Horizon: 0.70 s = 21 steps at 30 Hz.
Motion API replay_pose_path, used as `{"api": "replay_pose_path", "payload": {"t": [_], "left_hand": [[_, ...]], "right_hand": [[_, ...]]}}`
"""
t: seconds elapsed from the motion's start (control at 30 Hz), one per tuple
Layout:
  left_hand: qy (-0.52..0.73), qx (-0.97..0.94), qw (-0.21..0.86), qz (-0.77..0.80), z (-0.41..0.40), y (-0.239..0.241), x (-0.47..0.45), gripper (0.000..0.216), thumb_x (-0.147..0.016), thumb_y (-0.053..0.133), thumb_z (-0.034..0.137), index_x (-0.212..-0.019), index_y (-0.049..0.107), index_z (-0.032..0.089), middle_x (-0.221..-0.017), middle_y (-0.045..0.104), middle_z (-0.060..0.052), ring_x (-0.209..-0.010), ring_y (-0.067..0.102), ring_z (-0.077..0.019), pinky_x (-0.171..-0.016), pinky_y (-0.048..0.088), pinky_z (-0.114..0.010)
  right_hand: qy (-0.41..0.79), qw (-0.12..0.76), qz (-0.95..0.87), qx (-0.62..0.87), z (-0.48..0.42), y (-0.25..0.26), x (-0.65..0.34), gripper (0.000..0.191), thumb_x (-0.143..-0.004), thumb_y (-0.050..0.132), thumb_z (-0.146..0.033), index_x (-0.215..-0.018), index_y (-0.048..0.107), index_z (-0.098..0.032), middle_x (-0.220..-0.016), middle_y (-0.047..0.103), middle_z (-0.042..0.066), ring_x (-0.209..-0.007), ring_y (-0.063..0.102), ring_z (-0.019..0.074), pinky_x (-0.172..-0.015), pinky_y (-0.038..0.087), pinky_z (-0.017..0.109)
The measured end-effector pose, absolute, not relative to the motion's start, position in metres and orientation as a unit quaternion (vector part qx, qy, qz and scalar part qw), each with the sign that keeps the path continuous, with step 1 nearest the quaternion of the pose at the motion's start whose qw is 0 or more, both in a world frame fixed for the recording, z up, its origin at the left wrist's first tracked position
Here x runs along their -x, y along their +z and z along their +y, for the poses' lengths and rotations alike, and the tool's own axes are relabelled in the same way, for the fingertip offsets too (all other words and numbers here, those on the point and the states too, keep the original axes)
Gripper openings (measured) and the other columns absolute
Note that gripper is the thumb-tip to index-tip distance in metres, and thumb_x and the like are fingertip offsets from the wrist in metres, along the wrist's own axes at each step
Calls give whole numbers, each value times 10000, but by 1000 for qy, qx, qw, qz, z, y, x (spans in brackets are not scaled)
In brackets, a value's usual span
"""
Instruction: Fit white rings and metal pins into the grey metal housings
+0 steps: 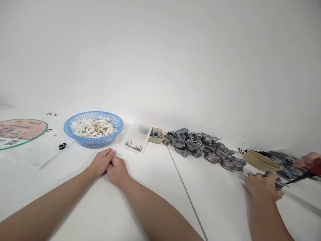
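My left hand (pixel 100 162) and my right hand (pixel 117 170) rest together on the white table, closed and touching each other. Their fingers are folded in, and I see no object between them. Just beyond them stands a blue plastic basket (pixel 93 144) full of white plastic rings (pixel 91 129). To the right of the basket is a shallow clear plastic tray (pixel 136 132) with a few thin bent metal pieces (pixel 132 146) in it. Beside that sits a small tan box (pixel 157 139) of metal parts.
Grey metal castings (pixel 192 145) lie piled along the wall. At far right, a co-worker's hand (pixel 262 185) holds a metal part (pixel 278 183); another hand (pixel 307 160) grips a red-handled tool (pixel 316 167) near a tan bowl (pixel 262 160). A green-edged printed fan (pixel 22 132) and black rings (pixel 62 146) lie left.
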State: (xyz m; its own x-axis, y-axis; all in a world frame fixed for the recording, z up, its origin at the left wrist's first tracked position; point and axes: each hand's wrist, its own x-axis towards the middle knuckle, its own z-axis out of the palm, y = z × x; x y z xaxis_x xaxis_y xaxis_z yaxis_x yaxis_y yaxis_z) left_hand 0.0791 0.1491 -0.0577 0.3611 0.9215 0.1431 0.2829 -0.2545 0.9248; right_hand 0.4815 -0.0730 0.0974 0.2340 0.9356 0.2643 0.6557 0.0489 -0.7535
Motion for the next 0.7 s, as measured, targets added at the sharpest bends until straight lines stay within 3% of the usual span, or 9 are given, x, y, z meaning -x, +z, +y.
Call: {"api": "replay_pose_path", "payload": {"t": [0.07,0.17,0.33,0.43,0.5,0.7], "left_hand": [[372,-699,439,425,149,-58,-79,365,-792,390,490,-683,548,179,-644,544,7,-665,496,-172,-643,403,-277],[383,-694,442,421,150,-59,-81,360,-799,392,483,-674,537,178,-636,530,8,-660,486,-168,-646,395,-276],[389,-690,444,419,153,-59,-83,354,-804,385,473,-643,500,179,-593,479,24,-628,461,-157,-616,379,-269],[391,-691,442,418,154,-59,-84,353,-807,383,468,-629,480,180,-584,460,27,-625,450,-152,-603,369,-264],[397,-691,437,416,155,-59,-84,356,-807,383,468,-615,464,180,-579,448,28,-623,444,-150,-597,365,-262],[411,-693,428,410,156,-61,-85,349,-808,387,446,-586,438,181,-566,422,35,-602,414,-135,-590,345,-253]], "right_hand": [[170,427,-589,664,-73,98,-482,368,-688,348,-420,-471,532,-187,-573,643,-102,-860,610,156,-760,397,308],[195,467,-588,631,-74,99,-493,197,-582,449,-382,-445,528,-264,-586,664,-115,-921,609,178,-805,402,289],[243,480,-608,584,-52,81,-452,90,-540,568,-259,-559,617,-333,-676,685,-115,-1028,566,290,-778,410,378],[271,441,-628,581,-11,39,-357,206,-684,630,-328,-877,663,-264,-899,652,-76,-1048,528,349,-734,443,433],[287,414,-637,584,21,7,-291,302,-833,559,-371,-1035,590,-148,-1059,592,40,-975,559,234,-816,472,401],[305,404,-651,566,88,-42,-205,293,-893,478,-349,-1088,562,-147,-1115,549,38,-972,554,226,-809,488,365]]}}
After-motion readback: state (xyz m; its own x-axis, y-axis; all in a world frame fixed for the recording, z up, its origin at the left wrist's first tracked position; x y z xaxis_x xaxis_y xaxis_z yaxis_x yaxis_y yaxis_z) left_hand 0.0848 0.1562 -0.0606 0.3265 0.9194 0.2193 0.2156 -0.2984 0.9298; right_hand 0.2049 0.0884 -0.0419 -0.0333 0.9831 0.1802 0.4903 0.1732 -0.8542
